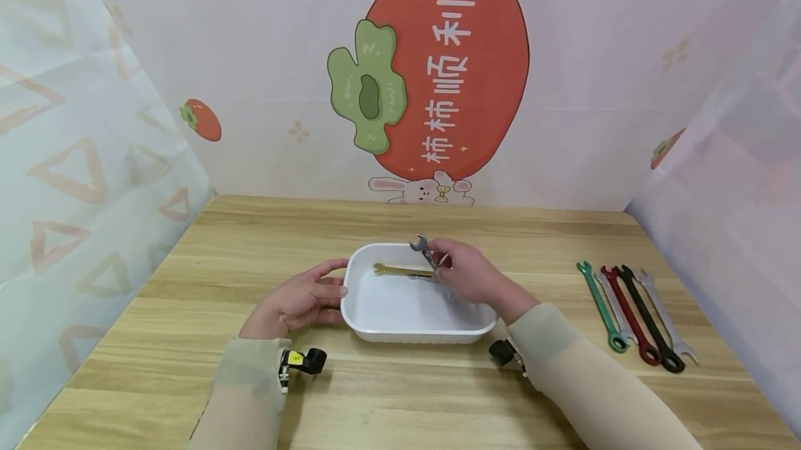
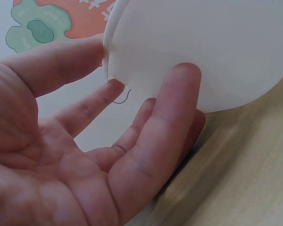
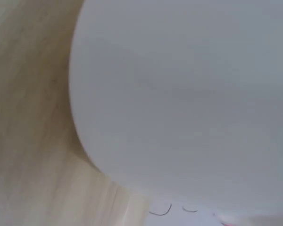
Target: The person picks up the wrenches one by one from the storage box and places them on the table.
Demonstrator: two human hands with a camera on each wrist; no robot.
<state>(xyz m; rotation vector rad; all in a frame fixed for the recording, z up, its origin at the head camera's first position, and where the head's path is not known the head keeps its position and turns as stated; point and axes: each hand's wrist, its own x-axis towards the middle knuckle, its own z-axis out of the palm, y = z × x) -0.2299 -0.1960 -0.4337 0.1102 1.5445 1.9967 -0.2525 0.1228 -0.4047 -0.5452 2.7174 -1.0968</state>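
My right hand [image 1: 472, 272] grips a silver open-ended wrench [image 1: 425, 252] over the right part of a white plastic tray [image 1: 400, 333]. That wrench is tilted, its open jaw pointing up and away; the fingers hide part of its shaft. Inside the tray lies a gold wrench [image 1: 393, 270], with part of another silver wrench [image 1: 419, 277] showing beside it. On the tray's left side, my left hand [image 1: 306, 300] rests its fingertips against the outer wall, as the left wrist view also shows at the wall [image 2: 212, 52]. The tray wall [image 3: 179, 103] fills most of the right wrist view, where no hand shows.
To the right, several wrenches lie side by side on the wooden table [image 1: 400, 394]: a green one [image 1: 602, 306], a red one [image 1: 630, 314], a black one [image 1: 649, 318] and silver ones [image 1: 668, 314]. Printed cloth walls [image 1: 250, 74] enclose the back and both sides.
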